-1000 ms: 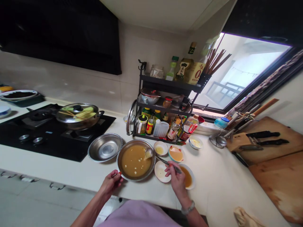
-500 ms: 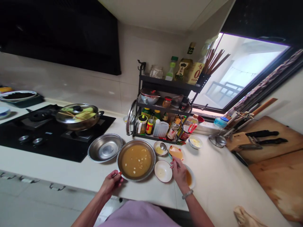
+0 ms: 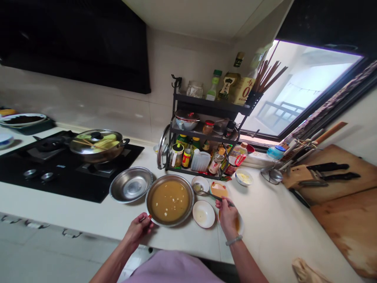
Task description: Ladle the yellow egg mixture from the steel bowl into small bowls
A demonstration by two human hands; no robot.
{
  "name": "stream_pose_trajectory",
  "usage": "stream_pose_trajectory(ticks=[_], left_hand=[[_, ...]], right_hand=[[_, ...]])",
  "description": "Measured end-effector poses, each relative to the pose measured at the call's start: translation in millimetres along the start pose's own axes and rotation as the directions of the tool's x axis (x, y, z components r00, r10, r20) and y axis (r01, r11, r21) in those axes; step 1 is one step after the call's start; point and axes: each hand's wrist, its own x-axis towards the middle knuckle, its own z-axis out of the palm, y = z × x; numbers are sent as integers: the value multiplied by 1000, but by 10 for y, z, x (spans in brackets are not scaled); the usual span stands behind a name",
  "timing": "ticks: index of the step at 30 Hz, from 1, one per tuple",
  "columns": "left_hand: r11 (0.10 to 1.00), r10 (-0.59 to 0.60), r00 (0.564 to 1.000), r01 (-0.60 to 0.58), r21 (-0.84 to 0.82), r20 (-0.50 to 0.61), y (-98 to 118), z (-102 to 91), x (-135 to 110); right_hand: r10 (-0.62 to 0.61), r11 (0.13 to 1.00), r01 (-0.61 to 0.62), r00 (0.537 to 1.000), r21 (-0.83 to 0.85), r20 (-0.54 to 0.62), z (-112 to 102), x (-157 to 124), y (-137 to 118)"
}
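My left hand (image 3: pixel 139 228) has its thumb and fingers closed on the near left rim of a metal basin (image 3: pixel 148 205), which holds brown liquid with pale bits floating in it. In my right hand (image 3: pixel 229 217) is a spoon (image 3: pixel 212 195), held by its dark handle. Its head is down in a small white bowl (image 3: pixel 202 179) to the right of the basin. Near my right hand stand a teal-edged bowl of orange-coloured stuff (image 3: pixel 218 189), a white bowl (image 3: pixel 203 214) with a little residue, and a bowl of amber liquid (image 3: pixel 241 226), partly hidden beneath the hand.
To the left sit a second metal basin (image 3: pixel 131 185) and a lidded pan (image 3: pixel 97 151) on the black hob (image 3: pixel 88 188). Behind the bowls stands a black rack (image 3: pixel 203 135) of bottles and jars. A knife block (image 3: pixel 297 176) and cutting boards (image 3: pixel 344 220) are at right.
My right hand has shifted slightly right and down, and the spoon now lies flatter, its head lower in the small bowl. My left hand stays on the basin rim.
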Motion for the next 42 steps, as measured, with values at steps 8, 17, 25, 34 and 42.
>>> stream_pose_trajectory(ticks=[8, 17, 25, 34, 42], left_hand=[[1000, 8, 1000, -9, 12, 19, 12, 10, -14], [1000, 5, 1000, -5, 1, 17, -16, -16, 18], [1000, -1, 1000, 1, -18, 14, -32, -33, 38], [1000, 2, 1000, -1, -11, 26, -16, -20, 19], [1000, 7, 1000, -7, -9, 13, -23, -16, 20]], right_hand=[[-32, 999, 32, 999, 18, -1, -85, 14, -123], [-16, 992, 9, 998, 124, 59, -116, -67, -329], [-158, 987, 162, 943, 9, 294, -42, -424, -367], [-476, 836, 547, 766, -48, 432, -125, -397, -346], [-374, 846, 466, 866, -261, 333, -132, -67, -58]])
